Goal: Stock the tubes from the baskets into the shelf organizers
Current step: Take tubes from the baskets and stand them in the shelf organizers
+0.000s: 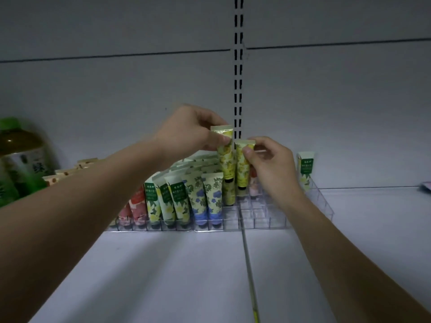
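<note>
- The clear organizer has tubes on its left side; its right slots are bare.
- The left hand pinches one yellow tube.
- The right hand pinches another yellow tube.
- The shelf in front is open.

The setting was a shop aisle — a white metal display shelf backed by plain panels and a slotted upright of the retail gondola kind. Clear compartmented organizers held rows of patterned tubes standing cap-down, and bottled green tea stood at far left — goods faced outward
</note>
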The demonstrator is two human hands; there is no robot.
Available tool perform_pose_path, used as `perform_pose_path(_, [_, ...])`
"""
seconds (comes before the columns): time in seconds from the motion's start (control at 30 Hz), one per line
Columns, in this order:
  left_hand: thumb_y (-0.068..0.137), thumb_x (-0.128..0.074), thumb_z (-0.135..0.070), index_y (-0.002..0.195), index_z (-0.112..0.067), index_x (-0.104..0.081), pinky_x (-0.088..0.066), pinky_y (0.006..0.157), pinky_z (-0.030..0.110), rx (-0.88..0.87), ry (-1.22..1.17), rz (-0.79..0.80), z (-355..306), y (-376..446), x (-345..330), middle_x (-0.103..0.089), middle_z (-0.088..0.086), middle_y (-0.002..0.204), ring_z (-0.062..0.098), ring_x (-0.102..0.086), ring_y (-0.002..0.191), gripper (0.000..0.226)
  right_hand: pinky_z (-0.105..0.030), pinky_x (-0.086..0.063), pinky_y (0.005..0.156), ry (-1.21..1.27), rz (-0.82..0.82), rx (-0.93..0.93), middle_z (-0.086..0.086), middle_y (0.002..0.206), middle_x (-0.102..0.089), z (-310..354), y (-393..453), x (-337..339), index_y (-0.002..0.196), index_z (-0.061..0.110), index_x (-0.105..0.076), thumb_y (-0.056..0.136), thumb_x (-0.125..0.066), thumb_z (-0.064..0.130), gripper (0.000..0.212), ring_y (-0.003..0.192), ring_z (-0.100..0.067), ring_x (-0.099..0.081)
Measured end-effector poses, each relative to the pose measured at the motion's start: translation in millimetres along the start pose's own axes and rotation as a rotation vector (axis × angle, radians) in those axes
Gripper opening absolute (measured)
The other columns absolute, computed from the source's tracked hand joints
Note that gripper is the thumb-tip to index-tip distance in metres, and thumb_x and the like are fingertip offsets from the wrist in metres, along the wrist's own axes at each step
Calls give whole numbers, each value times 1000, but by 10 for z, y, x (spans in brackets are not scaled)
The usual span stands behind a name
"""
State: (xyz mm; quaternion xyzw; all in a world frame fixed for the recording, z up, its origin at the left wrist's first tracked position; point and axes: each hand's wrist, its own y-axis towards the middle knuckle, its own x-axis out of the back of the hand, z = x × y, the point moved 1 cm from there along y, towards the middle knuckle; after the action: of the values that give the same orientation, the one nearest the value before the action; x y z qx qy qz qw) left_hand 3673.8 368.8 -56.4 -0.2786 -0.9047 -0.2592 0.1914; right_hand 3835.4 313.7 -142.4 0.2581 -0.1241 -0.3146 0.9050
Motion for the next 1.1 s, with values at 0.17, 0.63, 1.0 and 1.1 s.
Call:
perform_pose_path(0.17, [80, -74, -7, 90, -10, -76, -59, 81, 31, -1, 144, 36, -59, 89, -60, -76, 5, 83, 21, -72, 84, 11, -36, -59, 82, -25, 35, -74, 3, 82, -69, -35, 9, 36, 93, 24, -71, 88, -70, 8, 16, 80, -17, -68])
perform_pose_path(0.63, [78, -76, -4, 84, -11, -75, -55, 58, 17, 69, 359, 55, -45, 83, -173, -73, 2, 79, 9, -68, 67, 9, -15, -45, 61, -249, 159, -56, 3, 80, -59, -163, -6, 40, 103, 19, -66, 89, -70, 19, 14, 63, -6, -51])
perform_pose_path(1.0, [75, -81, -13, 90, -13, -77, -54, 64, 21, 107, 654, 124, -23, 124, -353, -74, -1, 88, 8, -63, 69, 15, -10, -43, 46, -119, -5, -99, -5, 90, -68, -66, 3, 155, 100, 17, -67, 100, -51, 28, 20, 74, -16, -62])
perform_pose_path(1.1, [74, -82, -15, 94, -15, -77, -49, 74, 21, 77, 721, 126, 29, 126, -409, -74, -2, 96, 8, -62, 80, 20, -8, -41, 44, -108, -25, -95, -9, 91, -67, -60, 11, 174, 100, 15, -66, 101, -50, 27, 21, 74, -17, -61])
